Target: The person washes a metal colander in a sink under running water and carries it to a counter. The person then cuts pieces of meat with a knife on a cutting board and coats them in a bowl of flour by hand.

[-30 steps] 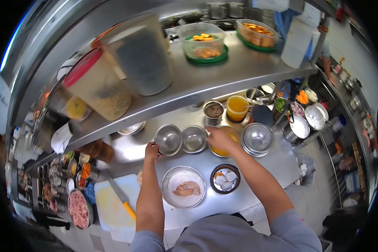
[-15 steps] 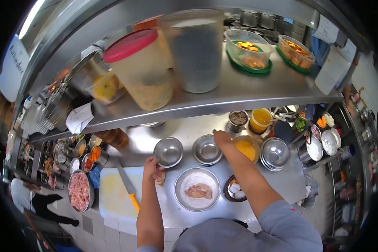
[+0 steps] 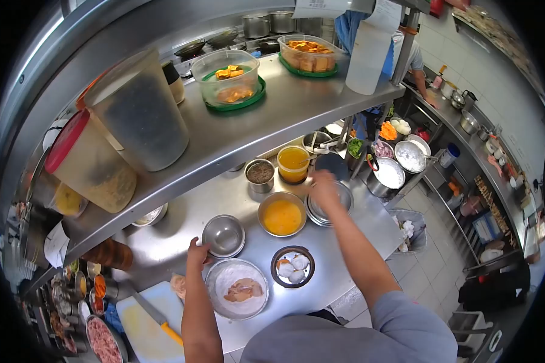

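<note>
My left hand (image 3: 198, 253) is at the left rim of a small metal bowl (image 3: 224, 235), its fingers closed at the edge; another rim shows beneath that bowl. Motion smears my right hand (image 3: 325, 192), which is over a stack of metal bowls (image 3: 339, 209) on the right; its fingers are unclear. Nearest me is a wider metal bowl (image 3: 219, 305) of white flour, with a flat piece of raw meat (image 3: 243, 290) lying on it. A bowl of beaten egg (image 3: 281, 218) stands between my hands. Eggshells (image 3: 297, 264) lie in a round dark-rimmed dish.
A white cutting board (image 3: 145, 327) with a yellow-handled knife (image 3: 157, 316) lies at left, beside a bowl of ground meat (image 3: 105, 339). A steel shelf (image 3: 242, 133) with tubs crosses above the counter. A pot (image 3: 260, 174) and yellow liquid (image 3: 293, 158) stand behind. Another person's arm (image 3: 424, 88) is far right.
The view has turned right. The small bowl at my left hand now sits nested on another, where two stood apart. My right hand has moved from there to the right-hand stack.
</note>
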A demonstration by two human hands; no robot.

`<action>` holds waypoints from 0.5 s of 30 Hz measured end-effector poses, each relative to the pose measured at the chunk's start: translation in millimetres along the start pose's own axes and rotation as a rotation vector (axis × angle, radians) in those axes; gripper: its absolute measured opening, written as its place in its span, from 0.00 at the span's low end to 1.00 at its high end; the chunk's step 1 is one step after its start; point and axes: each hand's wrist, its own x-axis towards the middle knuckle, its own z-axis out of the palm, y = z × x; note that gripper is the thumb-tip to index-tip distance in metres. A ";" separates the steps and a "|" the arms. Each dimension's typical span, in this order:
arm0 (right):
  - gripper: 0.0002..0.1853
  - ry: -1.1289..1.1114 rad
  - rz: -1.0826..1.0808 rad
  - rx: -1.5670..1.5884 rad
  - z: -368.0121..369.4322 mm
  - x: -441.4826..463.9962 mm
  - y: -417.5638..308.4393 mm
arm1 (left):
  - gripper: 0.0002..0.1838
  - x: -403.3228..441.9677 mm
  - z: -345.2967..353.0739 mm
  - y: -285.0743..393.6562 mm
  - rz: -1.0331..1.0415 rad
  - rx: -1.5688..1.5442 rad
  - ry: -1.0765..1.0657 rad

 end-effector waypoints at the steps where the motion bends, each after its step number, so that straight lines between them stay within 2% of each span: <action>1: 0.27 -0.003 -0.013 -0.120 -32.0 -9.7 26.7 | 0.27 6.5 5.4 -1.5 0.005 0.002 -0.004; 3: 0.32 -0.010 0.201 -0.364 -50.0 -25.4 67.9 | 0.27 12.6 15.4 0.5 -0.037 0.017 -0.140; 4: 0.32 -0.005 0.214 -0.364 -50.4 -30.0 86.7 | 0.23 9.3 22.2 3.4 0.016 0.052 -0.099; 5: 0.31 -0.128 0.286 -0.335 -44.9 -34.1 106.2 | 0.23 19.5 24.9 -6.5 0.020 0.062 -0.107; 6: 0.29 -0.245 0.353 -0.301 -37.9 -33.1 119.3 | 0.20 42.9 27.1 -21.5 0.127 0.107 -0.034; 7: 0.29 -0.234 0.359 -0.295 -31.0 -26.6 128.3 | 0.18 57.2 30.0 -25.0 0.237 0.148 0.040; 8: 0.26 -0.204 0.329 -0.262 -25.5 -21.0 138.0 | 0.18 46.3 30.5 -10.3 0.246 0.155 0.034; 11: 0.21 -0.132 0.292 -0.195 -33.8 -14.7 142.6 | 0.17 -2.6 25.5 50.1 0.174 0.033 0.040; 15: 0.13 -0.042 0.243 -0.025 -41.4 -13.0 139.0 | 0.18 -48.5 31.2 102.2 0.220 -0.077 -0.110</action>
